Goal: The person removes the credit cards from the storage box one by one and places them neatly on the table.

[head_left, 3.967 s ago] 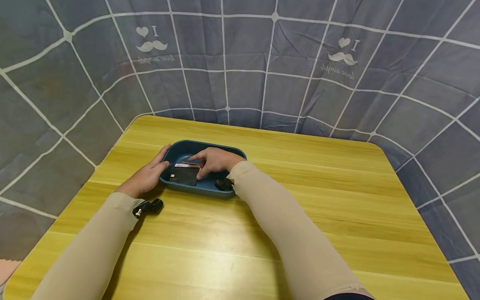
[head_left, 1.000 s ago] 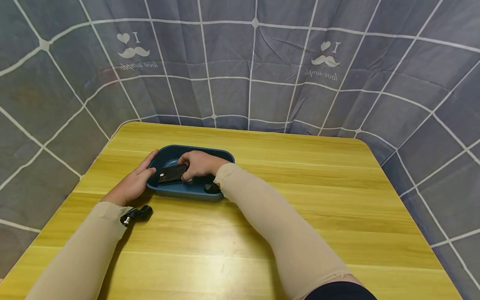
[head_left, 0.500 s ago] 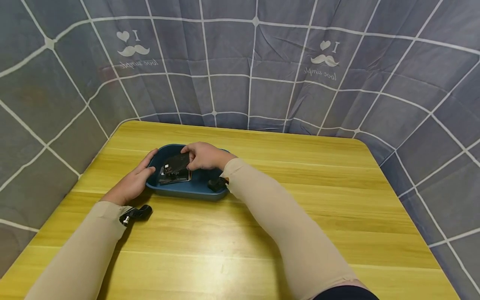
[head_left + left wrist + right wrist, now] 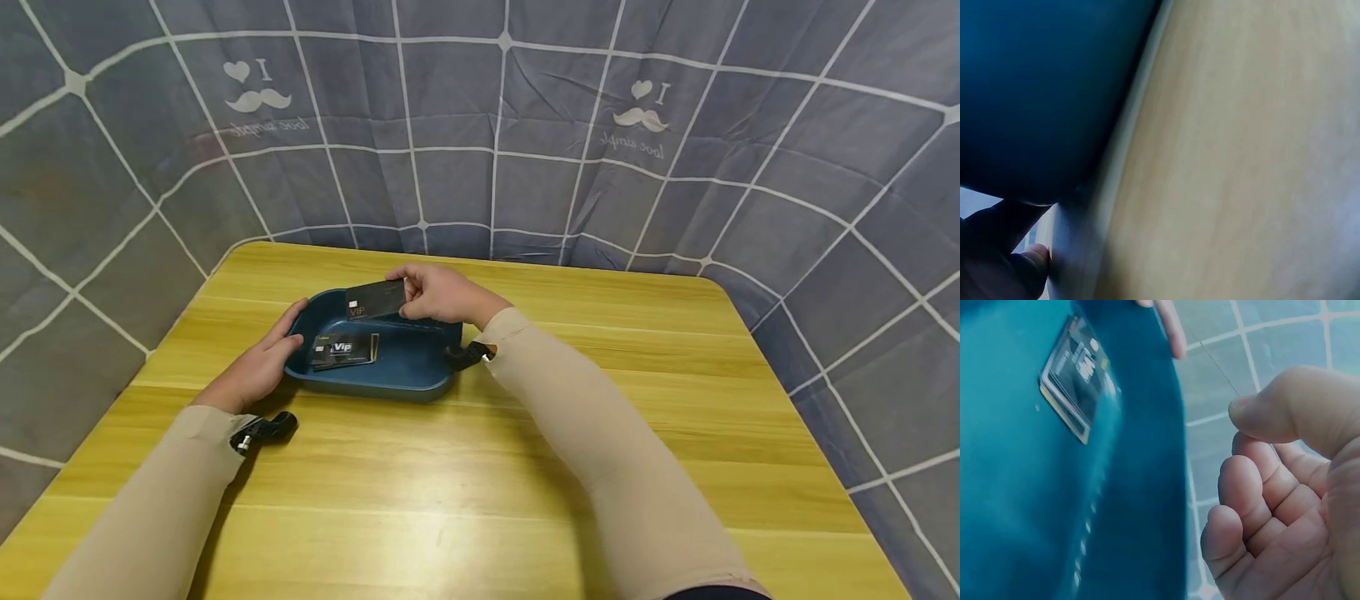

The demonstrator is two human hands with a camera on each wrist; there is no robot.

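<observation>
My right hand (image 4: 446, 293) pinches a black VIP card (image 4: 375, 298) between thumb and fingers, above the far rim of a blue plastic tray (image 4: 375, 390). In the right wrist view this card shows edge-on as a thin line at the thumb tip. Inside the tray, toward its left end, lies a small stack of cards (image 4: 345, 350), the top one black with white "Vip" lettering. My left hand (image 4: 251, 371) rests against the tray's left end, fingers extended along the rim. The left wrist view shows its fingers (image 4: 1032, 265) beside the tray's wall.
The tray stands on the left part of a yellow wood-grain table (image 4: 600, 358). A grey curtain (image 4: 465, 108) with white grid lines hangs round the back and sides. Black wrist mounts (image 4: 270, 427) stick out from both sleeves.
My right hand has lifted the black VIP card off the stack, up toward the tray's far rim, uncovering the "Vip" card below. My left hand has stayed at the tray's left end.
</observation>
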